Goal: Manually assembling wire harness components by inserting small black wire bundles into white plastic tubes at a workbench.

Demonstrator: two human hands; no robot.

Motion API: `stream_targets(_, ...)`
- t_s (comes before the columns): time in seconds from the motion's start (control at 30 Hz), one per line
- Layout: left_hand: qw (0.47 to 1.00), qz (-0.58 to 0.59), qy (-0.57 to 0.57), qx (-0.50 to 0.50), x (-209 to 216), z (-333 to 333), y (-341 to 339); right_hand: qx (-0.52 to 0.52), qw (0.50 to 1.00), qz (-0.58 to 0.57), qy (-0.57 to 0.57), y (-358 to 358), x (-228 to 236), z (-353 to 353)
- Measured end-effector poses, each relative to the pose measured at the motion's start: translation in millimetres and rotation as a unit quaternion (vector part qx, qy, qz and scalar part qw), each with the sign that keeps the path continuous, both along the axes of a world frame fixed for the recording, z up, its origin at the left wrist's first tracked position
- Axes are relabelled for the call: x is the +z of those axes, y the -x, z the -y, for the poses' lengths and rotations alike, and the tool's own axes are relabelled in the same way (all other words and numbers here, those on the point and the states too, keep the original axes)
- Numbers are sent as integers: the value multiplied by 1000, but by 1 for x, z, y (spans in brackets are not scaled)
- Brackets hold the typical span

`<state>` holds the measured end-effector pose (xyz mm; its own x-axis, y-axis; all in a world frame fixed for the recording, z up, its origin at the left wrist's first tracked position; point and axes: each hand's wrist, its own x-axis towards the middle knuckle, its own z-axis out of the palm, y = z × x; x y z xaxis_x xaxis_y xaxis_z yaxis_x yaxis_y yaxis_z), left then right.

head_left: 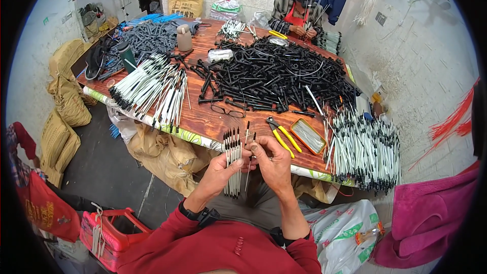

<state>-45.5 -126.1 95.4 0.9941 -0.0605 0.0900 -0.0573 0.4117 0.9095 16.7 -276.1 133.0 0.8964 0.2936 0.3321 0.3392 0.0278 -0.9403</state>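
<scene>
My left hand [219, 175] is closed around a flat row of thin white rods with black tips [233, 170], held upright in front of my chest. Thumb and fingers of my right hand [274, 163] pinch a single dark-tipped rod [248, 162] just beside that row. Both hands are close together near the table's front edge. To the right lies a large fanned pile of similar rods [362, 147], and another pile of white rods [154, 89] rests at the table's left.
On the red-brown table [203, 119] are a heap of black plastic parts [284, 78], yellow-handled pliers [284, 137], a tin with thin pieces [308, 136], eyeglasses [227, 111] and grey parts [147, 38]. A person [299, 15] works at the far side. A pink stool [109, 233] stands lower left.
</scene>
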Motion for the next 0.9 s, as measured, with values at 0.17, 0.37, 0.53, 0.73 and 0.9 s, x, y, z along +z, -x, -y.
stream_targets(0.17,1000,-1,-2,0,0,0,-1,-3,1000,5,-5,-1,-1,0)
stream_targets(0.37,1000,12,-15,0,-3,-1,-1,0,1000,-6,-14,1,2,0)
stream_targets(0.53,999,11,-33,0,-3,0,-3,-36,997,64,37,-5,-6,0)
stream_targets(0.73,1000,22,-5,-11,-10,2,-6,-51,997,21,53,-1,-4,0)
stream_targets(0.9,1000,26,-6,7,-16,4,-9,-87,983,133,92,-3,2,-1)
